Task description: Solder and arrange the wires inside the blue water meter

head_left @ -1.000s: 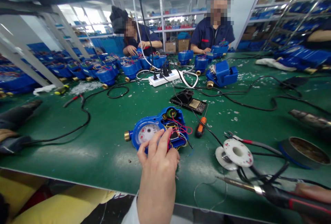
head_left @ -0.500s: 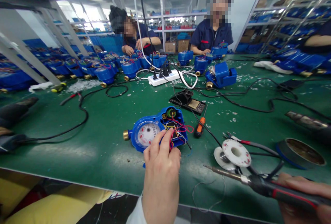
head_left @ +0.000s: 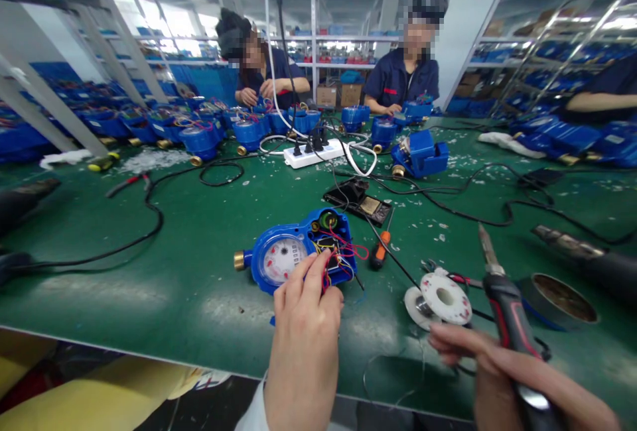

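Note:
A blue water meter (head_left: 259, 248) with a round dial and a brass fitting lies on the green bench. Its electronics compartment stands open, and red, yellow and white wires (head_left: 348, 250) spill out. My left hand (head_left: 304, 331) grips the meter's near side, with its fingertips over the wires at the compartment; the thumb tip is partly hidden. At the right, my right hand (head_left: 512, 371) is closed round a soldering iron (head_left: 512, 311), whose tip points up and away from me, apart from the meter. Just left of the iron sits a white spool of solder (head_left: 445, 298).
Beyond the meter lie an orange screwdriver (head_left: 381, 250), a black soldering stand (head_left: 358, 199) and a white power strip (head_left: 316, 154). A round tin (head_left: 557, 300) is at the right. Cables cross the bench. Several blue meters and two co-workers (head_left: 403, 79) are across it.
My right hand has swung the soldering iron from pointing left to pointing up and away, coming nearer the solder spool. My left hand stays on the water meter.

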